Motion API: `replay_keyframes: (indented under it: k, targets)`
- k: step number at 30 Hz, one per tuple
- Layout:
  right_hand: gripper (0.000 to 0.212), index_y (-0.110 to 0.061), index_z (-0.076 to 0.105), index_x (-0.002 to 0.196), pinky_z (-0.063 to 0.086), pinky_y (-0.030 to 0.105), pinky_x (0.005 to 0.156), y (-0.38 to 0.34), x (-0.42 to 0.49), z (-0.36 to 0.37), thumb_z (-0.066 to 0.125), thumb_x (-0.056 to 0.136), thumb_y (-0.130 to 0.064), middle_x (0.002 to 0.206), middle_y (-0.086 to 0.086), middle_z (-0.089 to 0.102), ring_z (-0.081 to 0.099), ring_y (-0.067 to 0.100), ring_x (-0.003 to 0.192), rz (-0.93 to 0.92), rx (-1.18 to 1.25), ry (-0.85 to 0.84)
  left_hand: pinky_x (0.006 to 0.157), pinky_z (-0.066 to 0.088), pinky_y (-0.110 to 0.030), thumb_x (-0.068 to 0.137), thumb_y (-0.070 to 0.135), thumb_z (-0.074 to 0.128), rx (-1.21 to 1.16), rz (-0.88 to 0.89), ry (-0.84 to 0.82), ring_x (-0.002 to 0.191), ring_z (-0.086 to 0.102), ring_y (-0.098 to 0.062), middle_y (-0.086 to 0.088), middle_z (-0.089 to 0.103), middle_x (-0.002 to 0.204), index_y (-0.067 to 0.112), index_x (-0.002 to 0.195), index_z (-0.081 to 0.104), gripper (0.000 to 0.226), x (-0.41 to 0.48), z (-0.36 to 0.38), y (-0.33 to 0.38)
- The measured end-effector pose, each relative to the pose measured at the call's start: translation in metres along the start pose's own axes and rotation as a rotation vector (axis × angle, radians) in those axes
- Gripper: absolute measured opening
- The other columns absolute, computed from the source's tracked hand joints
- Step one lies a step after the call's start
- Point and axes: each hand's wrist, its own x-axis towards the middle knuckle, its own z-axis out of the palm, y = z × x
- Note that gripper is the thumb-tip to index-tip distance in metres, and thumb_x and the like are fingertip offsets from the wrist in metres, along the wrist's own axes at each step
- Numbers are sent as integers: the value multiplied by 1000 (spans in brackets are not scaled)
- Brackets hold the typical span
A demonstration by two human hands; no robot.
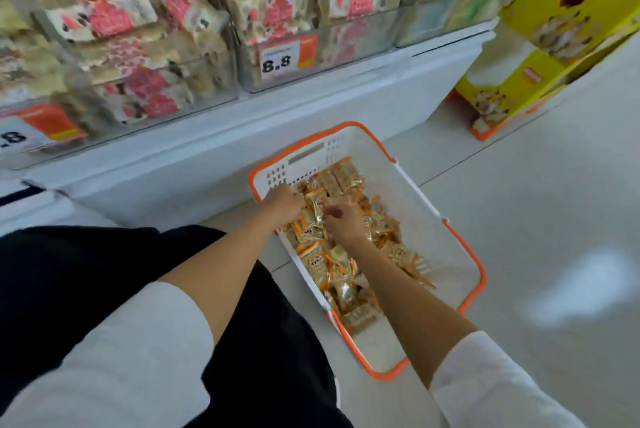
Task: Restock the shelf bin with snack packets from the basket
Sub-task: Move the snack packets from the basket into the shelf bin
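Yellow display boxes [540,81], orange price tag [289,58], pale floor [554,219]

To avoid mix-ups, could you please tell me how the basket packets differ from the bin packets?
Basket packets are small, gold with orange edges; bin packets look larger, pale with pink labels. Basket packets lie in a low layer; bin packets are piled high. Both are wrapped snacks.

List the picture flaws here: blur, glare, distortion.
Head view: the shelf bins at upper left are smeared by motion blur, though the price tag still reads 8.8. Head view: a pale glare patch sits on the floor at right. Head view: the wide lens bows the shelf edge, while the basket and packets look sharper.
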Motion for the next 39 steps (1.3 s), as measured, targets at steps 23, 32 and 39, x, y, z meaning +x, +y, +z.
replay_keyframes:
  k: [23, 32, 39]
  targets:
    - [29, -11, 54, 70, 51, 30, 60, 105, 47, 74, 54, 95, -25, 72, 5, 57, 55, 22, 65, 95, -639, -312, 67, 53, -38, 93, 18, 44, -139, 47, 119, 60, 58, -21, -7, 69, 76, 10, 73, 66, 31, 6, 14, -29]
    - [16, -7, 69, 88, 51, 34, 53, -35, 37, -3, 62, 91, -21, 75, 12, 72, 66, 25, 63, -129, -61, -15, 62, 51, -31, 96, 16, 49, -313, 130, 243, 65, 65, -20, -7, 69, 81, 10, 94, 71, 24, -11, -37, 5]
    - [15, -13, 69, 73, 58, 42, 67, -202, -4, -54, 63, 87, -10, 67, 9, 69, 67, 22, 63, -569, 5, -39, 67, 41, -32, 99, 19, 50, -130, 302, 350, 72, 52, -25, -10, 55, 75, 11, 75, 57, 26, -59, -138, 70]
